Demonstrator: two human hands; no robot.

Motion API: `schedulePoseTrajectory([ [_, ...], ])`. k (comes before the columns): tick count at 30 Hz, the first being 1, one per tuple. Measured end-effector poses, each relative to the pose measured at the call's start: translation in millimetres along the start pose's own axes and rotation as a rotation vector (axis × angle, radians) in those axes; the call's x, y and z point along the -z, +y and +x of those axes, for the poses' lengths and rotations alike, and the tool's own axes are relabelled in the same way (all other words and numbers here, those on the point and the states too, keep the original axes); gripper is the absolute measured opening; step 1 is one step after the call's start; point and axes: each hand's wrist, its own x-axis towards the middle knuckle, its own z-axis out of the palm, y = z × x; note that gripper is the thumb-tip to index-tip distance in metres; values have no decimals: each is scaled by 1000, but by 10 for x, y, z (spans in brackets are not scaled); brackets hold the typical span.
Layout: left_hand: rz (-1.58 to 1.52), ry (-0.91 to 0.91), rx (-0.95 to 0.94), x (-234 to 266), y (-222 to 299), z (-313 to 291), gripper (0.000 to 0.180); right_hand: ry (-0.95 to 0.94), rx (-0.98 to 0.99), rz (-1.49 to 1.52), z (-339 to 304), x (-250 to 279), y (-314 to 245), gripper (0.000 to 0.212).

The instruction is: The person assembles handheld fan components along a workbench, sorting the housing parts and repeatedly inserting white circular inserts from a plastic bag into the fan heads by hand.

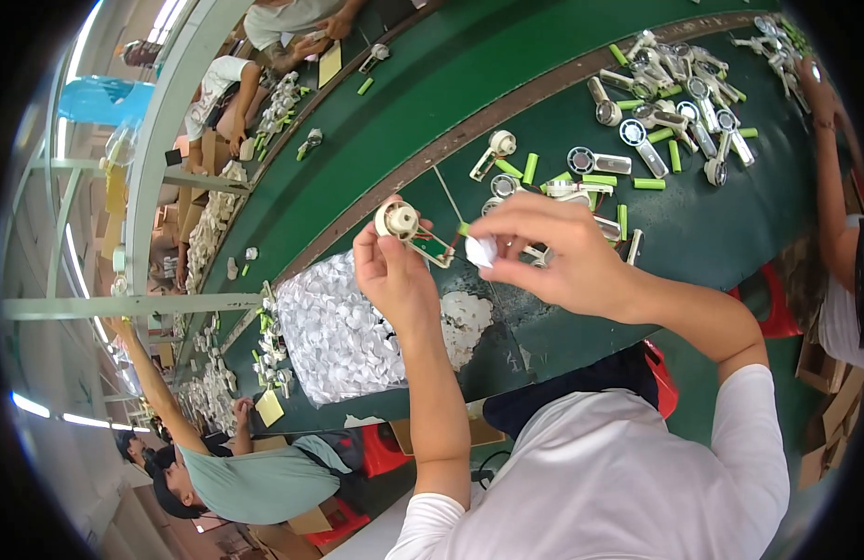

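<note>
My left hand (393, 266) is raised over the green bench, its fingers closed round the cream motor housing of a small handheld fan (397, 220). An open frame with thin red wires sticks out from the housing toward the right. Opposite it, my right hand (567, 252) pinches a small white fan blade (481, 250), partly covered by the fingers. The blade is close to the frame's end but apart from the motor. Below and between my hands lie a clear bag of white fan blades (334, 327) and a loose pile of white pieces (465, 322).
Unfinished handheld fans (633, 133) and green battery cells (649, 184) are heaped on the right of the bench. Beyond a brown rail runs a green conveyor belt (395, 121) with scattered parts. Co-workers sit at left, far side and right; a red stool (777, 303) stands at right.
</note>
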Motion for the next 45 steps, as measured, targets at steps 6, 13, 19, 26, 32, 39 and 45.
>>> schedulePoseTrajectory([
  [6,-53,84,69,-237,190,-248,31,23,157,10,311,-217,33,30],
  [13,-88,147,151,-227,142,-435,24,-12,289,-301,209,-255,107,34],
  [19,59,108,97,-301,188,-474,34,-58,239,-308,224,-296,60,30],
  [26,-4,59,145,-212,164,-537,44,-196,-169,319,192,-258,148,46],
  [32,47,76,100,-170,206,-657,39,-201,-225,419,85,-426,271,36],
  [39,73,-104,83,100,116,-631,42,-160,-419,354,90,-422,194,34],
  [45,341,372,97,176,-48,-689,60,-181,-552,5,640,-435,756,33],
])
